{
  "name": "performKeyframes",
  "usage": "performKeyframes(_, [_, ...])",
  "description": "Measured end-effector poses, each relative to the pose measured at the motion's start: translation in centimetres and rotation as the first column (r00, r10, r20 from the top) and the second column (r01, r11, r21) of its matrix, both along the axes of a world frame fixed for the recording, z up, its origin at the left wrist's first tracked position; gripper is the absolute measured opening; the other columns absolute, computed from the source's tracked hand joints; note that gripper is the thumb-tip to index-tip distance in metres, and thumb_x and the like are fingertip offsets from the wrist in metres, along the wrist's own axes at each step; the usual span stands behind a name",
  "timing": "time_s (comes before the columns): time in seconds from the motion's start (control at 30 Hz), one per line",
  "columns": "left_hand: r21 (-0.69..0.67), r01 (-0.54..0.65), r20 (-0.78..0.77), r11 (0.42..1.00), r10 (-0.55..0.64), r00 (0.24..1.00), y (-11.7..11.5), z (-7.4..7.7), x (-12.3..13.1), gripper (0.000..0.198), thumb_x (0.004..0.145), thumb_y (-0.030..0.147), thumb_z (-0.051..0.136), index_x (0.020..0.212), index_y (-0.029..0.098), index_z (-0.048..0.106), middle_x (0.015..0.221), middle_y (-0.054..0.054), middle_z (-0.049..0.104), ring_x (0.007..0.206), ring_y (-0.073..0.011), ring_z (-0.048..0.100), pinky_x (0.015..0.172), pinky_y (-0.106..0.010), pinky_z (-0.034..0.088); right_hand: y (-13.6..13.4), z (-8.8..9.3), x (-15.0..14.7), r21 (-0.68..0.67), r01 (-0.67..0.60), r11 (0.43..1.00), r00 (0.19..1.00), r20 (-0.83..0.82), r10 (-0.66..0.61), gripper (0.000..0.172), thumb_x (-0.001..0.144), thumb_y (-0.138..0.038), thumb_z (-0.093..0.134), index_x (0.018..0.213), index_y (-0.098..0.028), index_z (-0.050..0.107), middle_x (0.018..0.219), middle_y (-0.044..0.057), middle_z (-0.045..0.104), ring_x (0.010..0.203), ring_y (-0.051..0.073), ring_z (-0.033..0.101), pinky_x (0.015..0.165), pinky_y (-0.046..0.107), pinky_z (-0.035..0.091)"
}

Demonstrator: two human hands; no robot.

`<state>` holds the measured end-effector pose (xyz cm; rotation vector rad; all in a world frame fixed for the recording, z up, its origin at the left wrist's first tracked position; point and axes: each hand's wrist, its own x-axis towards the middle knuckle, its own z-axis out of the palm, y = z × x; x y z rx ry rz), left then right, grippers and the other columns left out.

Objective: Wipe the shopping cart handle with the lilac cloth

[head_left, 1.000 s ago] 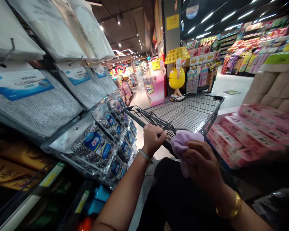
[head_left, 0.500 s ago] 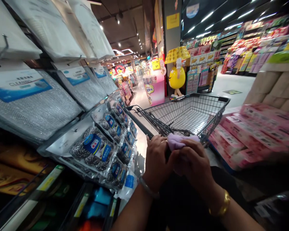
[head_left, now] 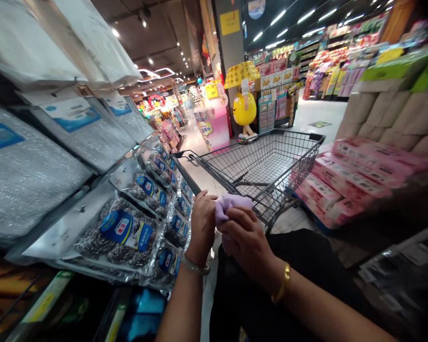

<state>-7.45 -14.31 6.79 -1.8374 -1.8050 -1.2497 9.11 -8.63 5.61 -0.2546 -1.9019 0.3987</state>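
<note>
Here's the lilac cloth (head_left: 235, 203), bunched up right in front of the body, just beyond the end of the shopping cart's bar (head_left: 186, 173). The right hand (head_left: 248, 240) has it: fingers curled over the near side, pinching the folds, with cloth bulging above the knuckles and a little showing below them. On the other flank, the left hand (head_left: 202, 225) sits hard up against the cloth, its fingers bent at the bar; whether they wrap right around it, I can't tell.

Now the edges! The wire basket of the cart (head_left: 267, 164) spreads ahead and to the right, its near rim just beyond the cloth. Tight on the left, packs of metal scourers (head_left: 123, 230) hang in rows, the nearest close beside the left wrist. Over on the right, pink packages (head_left: 353, 173) are stacked just past the basket's side. Below, black clothing (head_left: 292, 266) fills the space under the right forearm. And the room? Pale floor (head_left: 194, 135) runs forward between the hanging goods and a pink display stand (head_left: 216, 130), with more floor (head_left: 316, 111) beyond the cart's far right corner.
</note>
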Motion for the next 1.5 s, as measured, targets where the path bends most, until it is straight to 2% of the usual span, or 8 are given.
performKeyframes(0.2, [-0.019, -0.046, 0.142, 0.999, 0.049, 0.989, -0.5, 0.1, -2.0, 0.041, 0.103, 0.035, 0.033, 0.077, 0.025, 0.062, 0.102, -0.005, 0.072, 0.126, -0.0225, 0.055, 0.115, -0.047, 0.041, 1.4, -2.3, -1.7, -0.220, 0.148, 0.964, 0.976, -0.124, -0.179, 0.015, 0.084, -0.011, 0.058, 0.080, -0.024, 0.060, 0.103, 0.007, 0.064, 0.101, 0.024, 0.061, 0.089, 0.043, 0.055])
performKeyframes(0.4, [0.005, -0.018, 0.224, 1.000, 0.017, 0.974, -1.4, 0.4, -3.1, 0.039, 0.104, 0.036, 0.035, 0.083, 0.023, 0.066, 0.110, -0.007, 0.070, 0.136, -0.0236, 0.050, 0.116, -0.047, 0.040, -1.1, -1.8, -4.2, 0.023, -0.134, 0.991, 0.989, -0.057, 0.135, 0.023, 0.089, -0.006, 0.054, 0.090, -0.026, 0.065, 0.101, 0.004, 0.067, 0.102, 0.020, 0.059, 0.093, 0.037, 0.055])
performKeyframes(0.6, [0.017, 0.008, 0.253, 1.000, -0.012, 0.967, -2.1, 0.4, -3.9, 0.037, 0.105, 0.032, 0.036, 0.088, 0.020, 0.066, 0.117, -0.008, 0.070, 0.139, -0.0236, 0.048, 0.118, -0.047, 0.037, 0.9, -3.6, -3.9, -0.138, 0.074, 0.988, 0.989, -0.115, -0.090, 0.018, 0.086, -0.006, 0.056, 0.078, -0.021, 0.061, 0.102, 0.007, 0.064, 0.098, 0.021, 0.058, 0.088, 0.037, 0.052])
performKeyframes(0.77, [-0.006, -0.185, 0.020, 0.983, 0.185, 0.982, -2.6, 0.9, -3.8, 0.034, 0.105, 0.027, 0.036, 0.096, 0.019, 0.068, 0.112, -0.008, 0.073, 0.128, -0.0239, 0.058, 0.123, -0.052, 0.026, -0.2, -3.5, -5.0, -0.004, -0.092, 0.996, 0.995, -0.035, 0.092, 0.021, 0.089, -0.005, 0.054, 0.090, -0.023, 0.065, 0.102, 0.006, 0.066, 0.104, 0.020, 0.057, 0.092, 0.034, 0.053])
performKeyframes(0.87, [-0.018, -0.287, -0.142, 0.958, 0.281, 0.949, -2.5, 2.1, -2.9, 0.026, 0.103, 0.028, 0.043, 0.103, 0.018, 0.067, 0.106, -0.007, 0.073, 0.112, -0.0234, 0.065, 0.123, -0.051, 0.026, 0.9, -5.0, -5.4, -0.053, -0.020, 0.998, 0.999, -0.034, 0.018, 0.021, 0.089, -0.005, 0.055, 0.089, -0.023, 0.065, 0.102, 0.006, 0.066, 0.103, 0.020, 0.057, 0.092, 0.035, 0.052])
performKeyframes(1.03, [-0.095, -0.293, -0.285, 0.951, 0.256, 0.924, -0.8, 4.2, -1.1, 0.028, 0.101, 0.034, 0.049, 0.118, 0.016, 0.064, 0.110, -0.010, 0.073, 0.107, -0.0252, 0.066, 0.101, -0.039, 0.048, 3.0, -7.8, -4.4, -0.217, 0.122, 0.969, 0.992, 0.004, -0.124, 0.022, 0.083, -0.001, 0.060, 0.080, -0.022, 0.061, 0.099, 0.006, 0.065, 0.096, 0.021, 0.058, 0.083, 0.035, 0.052])
performKeyframes(1.27, [-0.262, -0.315, -0.454, 0.912, 0.172, 0.874, 1.9, 3.9, 0.2, 0.028, 0.100, 0.032, 0.050, 0.117, 0.018, 0.068, 0.106, -0.008, 0.075, 0.098, -0.0271, 0.069, 0.086, -0.040, 0.050, 2.5, -5.6, -5.0, -0.097, 0.004, 0.995, 0.999, -0.033, -0.008, 0.019, 0.088, -0.007, 0.058, 0.094, -0.024, 0.065, 0.112, 0.008, 0.064, 0.111, 0.022, 0.056, 0.097, 0.039, 0.050])
performKeyframes(1.5, [-0.128, -0.257, -0.576, 0.958, 0.140, 0.805, 1.9, 1.8, 0.3, 0.034, 0.098, 0.020, 0.052, 0.130, 0.018, 0.064, 0.117, -0.009, 0.074, 0.112, -0.0273, 0.065, 0.101, -0.043, 0.042, 5.2, -13.5, -4.5, -0.412, 0.125, 0.903, 0.990, -0.005, -0.140, 0.016, 0.079, -0.006, 0.064, 0.078, -0.021, 0.060, 0.088, 0.004, 0.062, 0.084, 0.018, 0.057, 0.076, 0.030, 0.050])
